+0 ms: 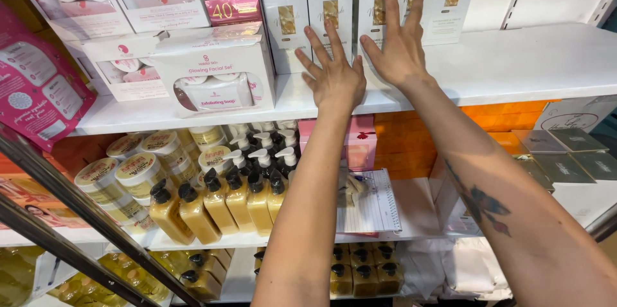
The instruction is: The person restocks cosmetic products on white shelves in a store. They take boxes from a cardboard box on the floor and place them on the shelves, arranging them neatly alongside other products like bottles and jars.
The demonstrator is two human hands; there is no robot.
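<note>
a white shop shelf (514, 66) carries tall white cartons (334, 5) along its back edge and windowed gift boxes (215, 72) toward its left end. left hand (334, 79) and right hand (398, 50) lie flat against the cartons' fronts, fingers spread, gripping nothing. pump bottles (218, 201) of amber liquid line the shelf below.

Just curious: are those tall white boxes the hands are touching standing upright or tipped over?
Upright. The tall white boxes stand side by side on the white shelf; the left hand and right hand press flat against their fronts.
</note>
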